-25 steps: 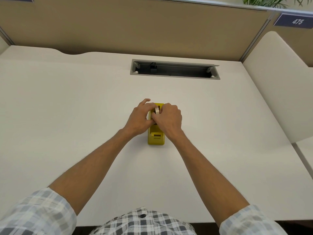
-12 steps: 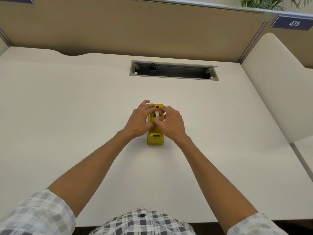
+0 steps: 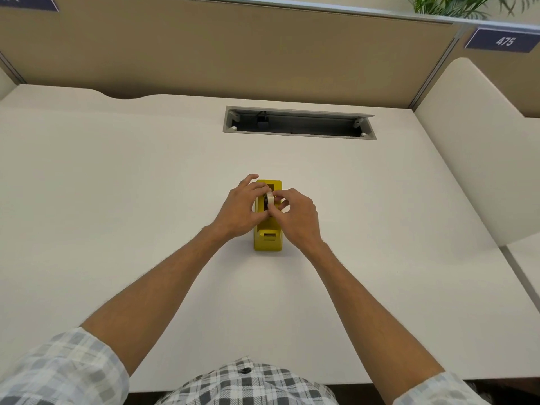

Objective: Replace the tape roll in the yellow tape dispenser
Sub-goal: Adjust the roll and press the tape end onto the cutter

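A yellow tape dispenser (image 3: 268, 240) stands lengthwise in the middle of the white desk (image 3: 117, 200), its cutter end toward me. A pale tape roll (image 3: 270, 198) on a black hub sits upright just above the dispenser's cradle. My left hand (image 3: 241, 209) curls around the roll from the left, its fingers on the roll's left side. My right hand (image 3: 298, 214) pinches the roll from the right with thumb and fingertips. The cradle slot under the roll is mostly hidden by my fingers.
An open cable tray slot (image 3: 298, 124) with a black plug lies in the desk behind the dispenser. Tan partition panels (image 3: 233, 48) close off the back; a white side divider (image 3: 473, 147) stands at right.
Both hands have shifted slightly apart around the roll, and more of the roll and its black hub shows between them. The dispenser has stayed in place.
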### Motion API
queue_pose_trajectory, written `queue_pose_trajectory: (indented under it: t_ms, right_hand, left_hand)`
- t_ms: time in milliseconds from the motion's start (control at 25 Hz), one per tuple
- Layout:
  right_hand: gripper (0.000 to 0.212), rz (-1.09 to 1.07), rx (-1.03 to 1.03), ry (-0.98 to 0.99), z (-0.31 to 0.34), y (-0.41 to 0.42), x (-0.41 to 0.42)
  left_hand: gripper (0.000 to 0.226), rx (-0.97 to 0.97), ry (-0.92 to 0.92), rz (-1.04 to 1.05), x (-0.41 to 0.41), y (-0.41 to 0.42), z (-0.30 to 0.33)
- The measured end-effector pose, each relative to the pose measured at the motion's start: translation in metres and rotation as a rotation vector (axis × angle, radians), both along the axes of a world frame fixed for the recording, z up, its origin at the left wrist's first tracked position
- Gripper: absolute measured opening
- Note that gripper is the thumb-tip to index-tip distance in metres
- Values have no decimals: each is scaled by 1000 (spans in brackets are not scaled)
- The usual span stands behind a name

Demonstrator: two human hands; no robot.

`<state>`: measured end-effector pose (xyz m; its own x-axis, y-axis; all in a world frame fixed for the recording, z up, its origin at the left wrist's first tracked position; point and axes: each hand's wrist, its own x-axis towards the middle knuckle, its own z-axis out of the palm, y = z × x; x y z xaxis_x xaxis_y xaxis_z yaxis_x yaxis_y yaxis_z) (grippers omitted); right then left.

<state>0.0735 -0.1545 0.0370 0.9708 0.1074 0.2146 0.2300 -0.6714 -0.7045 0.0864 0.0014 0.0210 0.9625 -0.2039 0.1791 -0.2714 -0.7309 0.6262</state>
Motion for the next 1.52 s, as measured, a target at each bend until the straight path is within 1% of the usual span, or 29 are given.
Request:
queue_pose_trajectory:
  t_ms: [200,400,840,1240,1520]
  right_hand:
    - [22,23,35,-12,-4,-2,1]
    - [20,34,23,-31,-4,-5,3]
    - [18,40,-70,-95,-2,-6,2]
    - [21,92,-118,-148,1,-7,3]
    - [15,110,-202,-170,2,-9,3]
  left_hand:
    - [46,11,6,-5,0,0,2]
    - [45,23,12,-18,-1,0,4]
    - [47,75,43,-18,1,1,3]
    - [45,49,36,-29,1,2,1]
    - [45,53,38,-41,2,2,1]
